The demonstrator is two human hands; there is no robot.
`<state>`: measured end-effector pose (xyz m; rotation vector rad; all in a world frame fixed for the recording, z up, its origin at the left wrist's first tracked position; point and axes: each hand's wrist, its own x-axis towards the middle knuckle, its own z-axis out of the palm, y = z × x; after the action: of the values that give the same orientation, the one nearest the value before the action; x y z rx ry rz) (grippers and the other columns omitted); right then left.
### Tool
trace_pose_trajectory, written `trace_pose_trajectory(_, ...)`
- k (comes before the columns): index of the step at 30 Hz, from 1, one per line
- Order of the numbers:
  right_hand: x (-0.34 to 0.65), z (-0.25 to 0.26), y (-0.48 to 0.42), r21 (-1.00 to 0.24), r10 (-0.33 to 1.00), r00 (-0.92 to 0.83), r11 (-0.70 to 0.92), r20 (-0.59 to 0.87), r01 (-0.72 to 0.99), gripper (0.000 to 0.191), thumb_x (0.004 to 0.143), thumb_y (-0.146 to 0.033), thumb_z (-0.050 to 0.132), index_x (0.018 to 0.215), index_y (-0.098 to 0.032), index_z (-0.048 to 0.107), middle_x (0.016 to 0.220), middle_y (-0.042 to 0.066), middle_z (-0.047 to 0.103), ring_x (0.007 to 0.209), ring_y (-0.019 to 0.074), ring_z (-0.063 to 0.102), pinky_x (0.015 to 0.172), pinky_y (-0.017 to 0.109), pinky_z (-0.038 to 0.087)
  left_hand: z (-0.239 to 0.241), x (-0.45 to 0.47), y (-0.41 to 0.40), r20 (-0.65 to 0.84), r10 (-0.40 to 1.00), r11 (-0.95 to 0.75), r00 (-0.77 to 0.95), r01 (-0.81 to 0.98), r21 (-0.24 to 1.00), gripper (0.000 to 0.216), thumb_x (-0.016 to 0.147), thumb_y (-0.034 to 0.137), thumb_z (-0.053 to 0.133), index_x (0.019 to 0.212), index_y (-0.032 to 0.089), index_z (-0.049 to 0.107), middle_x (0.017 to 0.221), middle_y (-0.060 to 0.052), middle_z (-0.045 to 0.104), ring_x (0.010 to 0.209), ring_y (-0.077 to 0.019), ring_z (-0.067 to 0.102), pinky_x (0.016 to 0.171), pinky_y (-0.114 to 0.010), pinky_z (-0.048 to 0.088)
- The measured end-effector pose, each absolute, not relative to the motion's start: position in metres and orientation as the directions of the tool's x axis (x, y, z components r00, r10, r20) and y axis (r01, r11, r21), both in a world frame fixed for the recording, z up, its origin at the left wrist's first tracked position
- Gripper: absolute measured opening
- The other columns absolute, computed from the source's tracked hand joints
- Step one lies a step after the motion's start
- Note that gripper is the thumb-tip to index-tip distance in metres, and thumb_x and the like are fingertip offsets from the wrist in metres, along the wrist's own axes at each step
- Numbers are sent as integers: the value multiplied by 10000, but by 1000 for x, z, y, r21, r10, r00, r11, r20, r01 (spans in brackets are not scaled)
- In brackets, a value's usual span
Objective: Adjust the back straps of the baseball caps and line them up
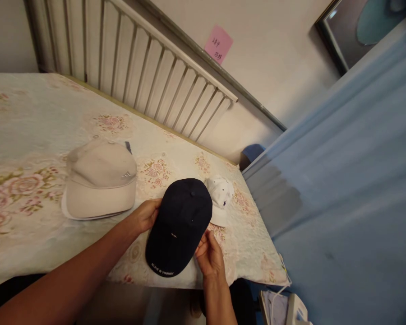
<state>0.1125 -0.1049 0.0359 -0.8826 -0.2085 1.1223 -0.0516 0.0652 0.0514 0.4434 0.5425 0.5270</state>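
Note:
Between my two hands is a dark navy baseball cap [181,221], its crown away from me and its brim towards me, with small white lettering along the brim's edge. My left hand [147,215] grips the cap's left side, the fingers hidden beneath it. On the cap's right side my right hand [209,255] holds the edge, fingers curled and partly under it. A beige cap [101,176] lies to the left, on top of something white that shows below its brim. Behind the navy cap, partly covered by it, sits a white cap [219,194] with a small dark logo.
The caps are on a flowered sheet [176,153] over a bed. A pale slatted rail [145,67] runs along the wall side. A blue curtain [341,189] hangs at the right. Below it, by the bed's corner, are a white device [296,309] and a cable.

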Motion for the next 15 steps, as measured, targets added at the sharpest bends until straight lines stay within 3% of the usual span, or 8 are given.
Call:
trace_pose_trajectory(6,118,66,-107,-672,839,493,230,-229,-704,218,763,-240,674,974,-195,704,1008,39,745,1003,181,672,979,351,484,54,-54,56,-233,510,744,828,-288,603,285,706,70,646,983,112,700,828,-93,747,698,-214,697,637,-270,543)
trace_pose_trajectory(15,121,81,-121,-669,793,547,256,-267,-698,265,717,-185,691,980,-202,716,1008,38,746,1019,194,670,1026,359,447,56,-59,53,-68,431,708,900,-291,643,296,749,126,656,1042,128,702,902,-104,735,773,-195,679,717,-260,509)
